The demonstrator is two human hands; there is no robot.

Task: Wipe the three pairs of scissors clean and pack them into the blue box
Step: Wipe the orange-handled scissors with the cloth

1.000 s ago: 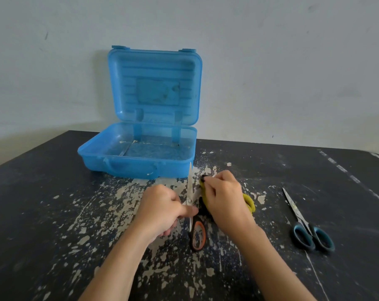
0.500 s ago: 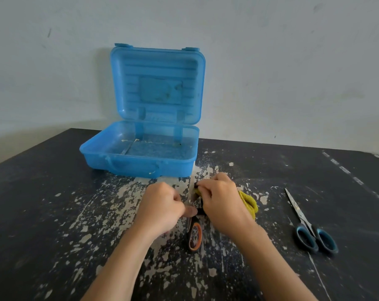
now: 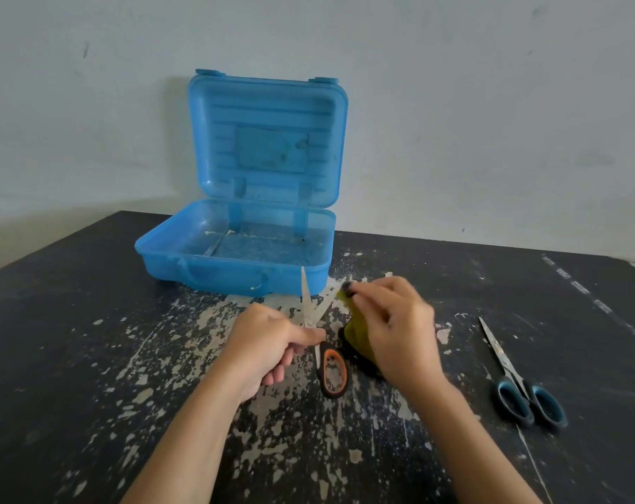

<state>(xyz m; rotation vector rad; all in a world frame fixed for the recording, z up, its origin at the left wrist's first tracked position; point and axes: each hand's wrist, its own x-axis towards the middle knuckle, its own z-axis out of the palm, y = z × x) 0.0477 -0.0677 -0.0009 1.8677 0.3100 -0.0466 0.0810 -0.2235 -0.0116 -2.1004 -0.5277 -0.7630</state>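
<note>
Hands (image 3: 272,343) (image 3: 399,329), scissors (image 3: 307,307), cloth (image 3: 356,334) before open blue box (image 3: 235,276)

The black surface (image 3: 90,358) shows pale chipped patches, thickest around the left hand (image 3: 272,343). To the right of the right hand (image 3: 399,329) runs a dashed pale line (image 3: 578,287). Beyond both hands stands a plain whitish wall (image 3: 490,121).

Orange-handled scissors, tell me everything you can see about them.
The orange-handled scissors have pale metal blades spread in a V, tips toward the blue box. One black loop lined in orange shows near the person; the left hand grips the other handle. The right hand holds a yellow-green cloth at the right blade.
</note>
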